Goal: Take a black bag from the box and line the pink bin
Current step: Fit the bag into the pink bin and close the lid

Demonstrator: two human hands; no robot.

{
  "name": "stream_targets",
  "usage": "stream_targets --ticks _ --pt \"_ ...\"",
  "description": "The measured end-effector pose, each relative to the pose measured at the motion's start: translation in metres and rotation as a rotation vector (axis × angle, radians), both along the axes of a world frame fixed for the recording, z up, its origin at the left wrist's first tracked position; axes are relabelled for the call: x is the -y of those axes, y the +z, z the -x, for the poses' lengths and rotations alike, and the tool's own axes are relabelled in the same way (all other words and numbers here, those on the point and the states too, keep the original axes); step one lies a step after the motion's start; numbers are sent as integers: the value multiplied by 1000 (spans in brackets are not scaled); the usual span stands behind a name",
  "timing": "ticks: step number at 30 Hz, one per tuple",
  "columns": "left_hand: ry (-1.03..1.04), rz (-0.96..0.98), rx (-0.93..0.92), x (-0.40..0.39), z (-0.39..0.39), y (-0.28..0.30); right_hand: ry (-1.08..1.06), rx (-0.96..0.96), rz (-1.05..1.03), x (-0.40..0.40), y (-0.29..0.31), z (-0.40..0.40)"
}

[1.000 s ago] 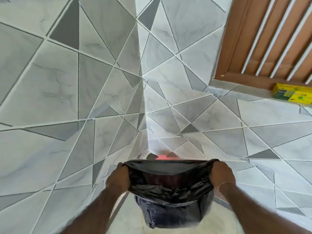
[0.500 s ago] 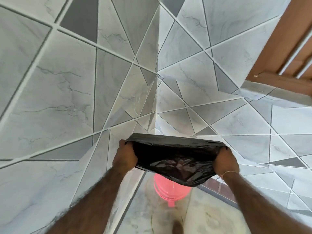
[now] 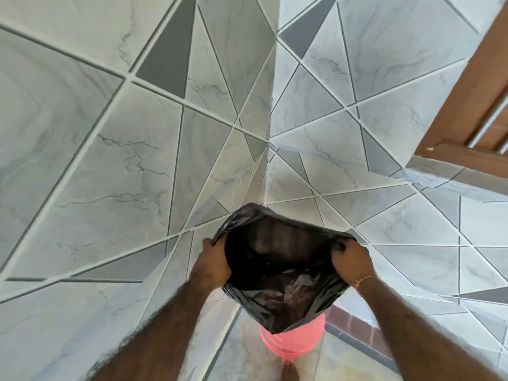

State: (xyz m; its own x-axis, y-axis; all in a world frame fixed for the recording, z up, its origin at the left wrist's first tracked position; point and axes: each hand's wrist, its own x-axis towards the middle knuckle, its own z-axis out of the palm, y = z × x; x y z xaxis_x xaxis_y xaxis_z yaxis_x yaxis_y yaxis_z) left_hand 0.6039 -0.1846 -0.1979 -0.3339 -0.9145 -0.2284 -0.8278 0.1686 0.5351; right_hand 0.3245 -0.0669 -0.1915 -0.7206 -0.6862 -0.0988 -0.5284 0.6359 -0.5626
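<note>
I hold a black plastic bag (image 3: 277,268) spread wide at its mouth, so its crumpled inside shows. My left hand (image 3: 213,266) grips the left edge of the mouth and my right hand (image 3: 351,261) grips the right edge. The bag hangs in the air above the pink bin (image 3: 294,342), which stands on the floor in the corner. The bag's lower tip covers the top of the bin, so the rim is hidden. The box is out of view.
Grey marble-patterned tiled walls (image 3: 137,174) meet in a corner right behind the bin. A brown wooden window frame (image 3: 464,105) with white bars sits at the upper right above a tiled ledge. A dark brick skirting (image 3: 354,324) runs to the right of the bin.
The bag's mouth has been pulled open into a wide, rounder shape. The view has tilted down and closer, so more of the pink bin shows under the bag. The yellow box has left the view.
</note>
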Motion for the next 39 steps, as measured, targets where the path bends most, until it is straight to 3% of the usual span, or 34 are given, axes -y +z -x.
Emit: stream_targets --ticks 9,16,22,29,32,35,39 --pt "-110 -35 125 7 7 7 238 161 -185 3 10 1" --pt "-146 -95 171 15 21 -12 309 258 -152 12 -11 9" --pt "-130 -145 146 13 40 -47 148 261 -155 17 -36 18" --pt "-75 -286 77 5 84 -116 8 328 -233 18 -112 39" --pt "-107 -272 106 5 104 -149 -45 340 -211 21 -149 48" --pt "-137 -267 -27 2 129 -174 -140 375 -130 25 -181 61" --pt "-22 -214 -83 9 154 -225 -264 378 -121 23 -232 91"
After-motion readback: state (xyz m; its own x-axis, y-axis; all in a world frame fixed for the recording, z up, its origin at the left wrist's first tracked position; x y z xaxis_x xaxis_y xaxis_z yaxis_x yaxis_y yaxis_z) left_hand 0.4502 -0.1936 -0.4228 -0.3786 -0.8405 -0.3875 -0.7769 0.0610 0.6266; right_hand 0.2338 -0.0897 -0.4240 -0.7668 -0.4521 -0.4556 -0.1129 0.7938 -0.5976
